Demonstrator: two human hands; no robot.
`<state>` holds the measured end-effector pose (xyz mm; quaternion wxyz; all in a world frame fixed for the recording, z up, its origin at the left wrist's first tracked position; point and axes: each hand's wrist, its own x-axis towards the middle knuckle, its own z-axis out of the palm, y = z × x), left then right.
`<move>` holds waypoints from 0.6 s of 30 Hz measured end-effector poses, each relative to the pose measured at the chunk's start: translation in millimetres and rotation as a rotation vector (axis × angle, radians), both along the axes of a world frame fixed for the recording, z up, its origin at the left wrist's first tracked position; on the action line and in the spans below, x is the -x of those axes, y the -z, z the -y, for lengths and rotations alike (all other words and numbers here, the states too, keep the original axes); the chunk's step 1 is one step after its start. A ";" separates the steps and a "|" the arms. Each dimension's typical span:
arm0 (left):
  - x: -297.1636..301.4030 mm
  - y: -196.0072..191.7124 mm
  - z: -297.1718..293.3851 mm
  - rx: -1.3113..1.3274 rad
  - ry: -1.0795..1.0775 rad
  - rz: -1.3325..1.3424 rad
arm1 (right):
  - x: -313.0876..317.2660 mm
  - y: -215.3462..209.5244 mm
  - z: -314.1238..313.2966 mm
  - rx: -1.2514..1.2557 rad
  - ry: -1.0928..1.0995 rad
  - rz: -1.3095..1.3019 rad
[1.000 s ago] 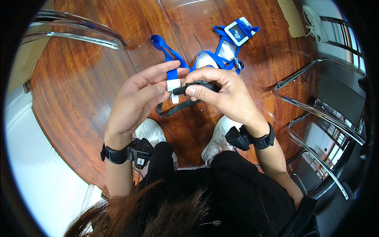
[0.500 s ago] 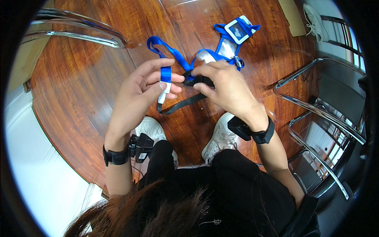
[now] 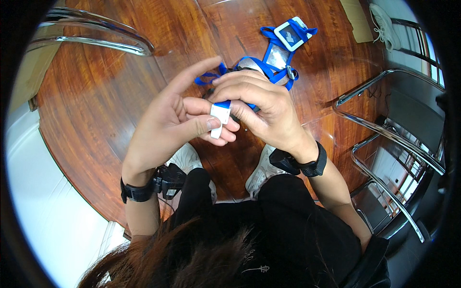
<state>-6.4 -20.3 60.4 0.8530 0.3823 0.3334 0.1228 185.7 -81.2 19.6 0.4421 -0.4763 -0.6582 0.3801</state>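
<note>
Blue strap (image 3: 223, 103) with a white tag (image 3: 220, 114) at its end is between the two hands, over the floor (image 3: 105, 110), and more blue ribbon (image 3: 208, 77) shows just beyond the fingers. From where I stand, a white panel (image 3: 45, 192) edges the far left, with tan board (image 3: 41, 74) above it and a chrome frame (image 3: 145, 48) reaching in over glossy reddish-brown planks. The person's white shoes (image 3: 259, 170) are planted on those planks, below the hands. Past the hands lie a shiny holder (image 3: 277, 57) and, overlapping its upper end, a white-rimmed holder (image 3: 289, 35), both tangled in blue ribbon. Further right I see cardboard (image 3: 357, 21), a laced white shoe (image 3: 382, 28) and dark chairs (image 3: 414, 117) with chrome tubing.

The left hand (image 3: 165, 117) comes up palm inward, its index finger stretched away from the others; its thumb presses the tag against the curled fingers behind. The right hand (image 3: 273, 110) arches over from the other side, back upward, fingers bent and close together, thumb tip right beside the tag. Its fingertips are partly hidden, so I can't tell whether they pinch the strap. A black band circles each wrist.
</note>
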 end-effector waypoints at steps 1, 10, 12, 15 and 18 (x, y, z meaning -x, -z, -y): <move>-0.3 1.1 1.0 -0.026 -0.019 -0.043 | 0.4 -1.2 2.4 0.040 0.019 -0.001; -8.8 17.9 15.2 -0.303 -0.212 -0.225 | 21.1 -4.2 16.0 0.483 0.272 -0.210; -12.9 21.3 19.8 -0.275 -0.267 -0.200 | 22.0 -3.5 16.0 0.502 0.289 -0.187; -18.3 25.0 25.5 -0.302 -0.316 -0.229 | 22.1 -2.2 15.0 0.523 0.295 -0.190; -21.3 26.4 28.3 -0.349 -0.344 -0.277 | 21.1 -0.9 14.4 0.547 0.278 -0.185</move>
